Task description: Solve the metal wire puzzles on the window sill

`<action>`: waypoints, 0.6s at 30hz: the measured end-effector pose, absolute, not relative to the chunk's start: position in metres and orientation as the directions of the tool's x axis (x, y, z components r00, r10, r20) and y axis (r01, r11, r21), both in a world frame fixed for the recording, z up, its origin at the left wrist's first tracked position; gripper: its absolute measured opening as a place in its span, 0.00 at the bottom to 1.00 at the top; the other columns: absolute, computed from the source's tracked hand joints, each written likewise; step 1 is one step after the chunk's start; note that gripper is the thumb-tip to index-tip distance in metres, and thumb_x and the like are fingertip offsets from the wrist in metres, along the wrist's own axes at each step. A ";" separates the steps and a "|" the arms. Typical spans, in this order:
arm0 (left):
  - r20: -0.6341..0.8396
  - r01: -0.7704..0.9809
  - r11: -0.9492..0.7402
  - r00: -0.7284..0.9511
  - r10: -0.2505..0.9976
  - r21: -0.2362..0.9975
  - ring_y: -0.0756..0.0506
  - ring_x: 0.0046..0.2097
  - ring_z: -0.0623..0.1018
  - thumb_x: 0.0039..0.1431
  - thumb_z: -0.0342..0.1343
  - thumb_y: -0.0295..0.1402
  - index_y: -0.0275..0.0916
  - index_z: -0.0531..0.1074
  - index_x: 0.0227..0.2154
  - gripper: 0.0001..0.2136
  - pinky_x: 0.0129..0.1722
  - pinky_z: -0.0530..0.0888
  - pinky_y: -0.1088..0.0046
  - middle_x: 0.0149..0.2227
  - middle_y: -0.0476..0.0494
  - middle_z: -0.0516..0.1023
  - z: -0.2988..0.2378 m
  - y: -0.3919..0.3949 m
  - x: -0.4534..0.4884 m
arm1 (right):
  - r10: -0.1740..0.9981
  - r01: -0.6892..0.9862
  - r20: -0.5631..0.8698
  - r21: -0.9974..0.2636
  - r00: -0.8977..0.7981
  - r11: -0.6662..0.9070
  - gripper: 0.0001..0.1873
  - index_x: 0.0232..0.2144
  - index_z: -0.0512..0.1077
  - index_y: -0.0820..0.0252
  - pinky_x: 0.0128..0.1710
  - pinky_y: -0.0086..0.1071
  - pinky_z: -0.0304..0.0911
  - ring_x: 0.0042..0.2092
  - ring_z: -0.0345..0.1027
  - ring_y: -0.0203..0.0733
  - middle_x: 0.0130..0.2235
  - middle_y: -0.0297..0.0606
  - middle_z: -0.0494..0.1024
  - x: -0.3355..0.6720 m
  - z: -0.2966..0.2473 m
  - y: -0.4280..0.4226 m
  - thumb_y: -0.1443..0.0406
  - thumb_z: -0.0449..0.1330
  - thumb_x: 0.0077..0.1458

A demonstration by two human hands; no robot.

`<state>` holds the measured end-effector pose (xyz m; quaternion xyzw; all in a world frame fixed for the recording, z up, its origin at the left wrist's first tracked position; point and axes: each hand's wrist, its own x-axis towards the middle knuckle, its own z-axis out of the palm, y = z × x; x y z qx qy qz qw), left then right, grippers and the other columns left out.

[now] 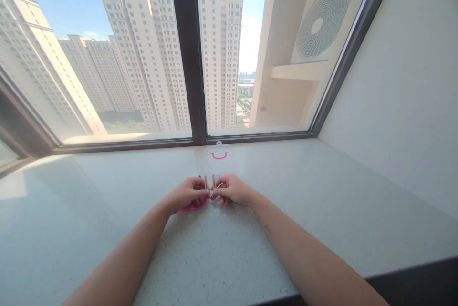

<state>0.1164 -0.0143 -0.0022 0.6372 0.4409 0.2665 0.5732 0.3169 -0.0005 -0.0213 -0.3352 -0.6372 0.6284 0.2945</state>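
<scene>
Front edge: one sill [200, 268] edge lay nearest, over a dark band [415, 275].
Pink container [193, 208]: one, partly beneath the left hand [191, 191]; contents were hidden.
Fingers: left hand and right hand [231, 190] pinched one small white piece [211, 193] between them.
Sticks [205, 182]: two, near-upright, at the fingertips.
Clear panel [219, 149]: one, pink-handled, beyond both hands.
Side room: sill extended left and right.
Far edge: window frame [250, 138].

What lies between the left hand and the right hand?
In the head view, two thin tan sticks stand nearly upright between the left hand and the right hand, with a small white piece just below them.
</scene>
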 end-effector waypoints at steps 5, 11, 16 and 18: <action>-0.166 0.264 0.040 0.474 0.865 0.964 0.52 0.22 0.71 0.46 0.61 0.42 0.33 0.70 0.30 0.16 0.22 0.66 0.77 0.25 0.46 0.74 -0.003 -0.014 0.117 | 0.792 0.060 -0.048 -0.998 -0.609 -0.014 0.16 0.33 0.69 0.66 0.18 0.23 0.60 0.21 0.67 0.32 0.29 0.42 0.77 0.317 -0.020 -0.001 0.61 0.65 0.43; -0.161 0.262 0.036 0.476 0.864 0.965 0.53 0.22 0.70 0.46 0.61 0.43 0.33 0.70 0.30 0.16 0.22 0.66 0.77 0.23 0.47 0.73 -0.002 -0.015 0.116 | 0.791 0.052 -0.038 -0.999 -0.611 -0.008 0.14 0.31 0.68 0.65 0.18 0.23 0.60 0.21 0.67 0.32 0.29 0.41 0.77 0.317 -0.022 0.000 0.62 0.64 0.44; -0.178 0.262 0.055 0.473 0.863 0.964 0.53 0.21 0.69 0.46 0.61 0.42 0.33 0.70 0.30 0.16 0.22 0.64 0.78 0.22 0.49 0.72 0.000 -0.016 0.117 | 0.787 0.057 -0.047 -0.998 -0.615 -0.015 0.14 0.32 0.68 0.65 0.19 0.23 0.60 0.22 0.67 0.32 0.29 0.41 0.77 0.317 -0.022 0.000 0.63 0.64 0.44; -0.175 0.259 0.052 0.481 0.859 0.964 0.53 0.21 0.69 0.46 0.61 0.41 0.33 0.70 0.30 0.15 0.22 0.64 0.78 0.23 0.48 0.72 0.000 -0.016 0.117 | 0.786 0.058 -0.046 -0.998 -0.617 -0.013 0.14 0.32 0.68 0.65 0.19 0.23 0.60 0.22 0.67 0.32 0.29 0.41 0.77 0.317 -0.022 0.000 0.63 0.64 0.44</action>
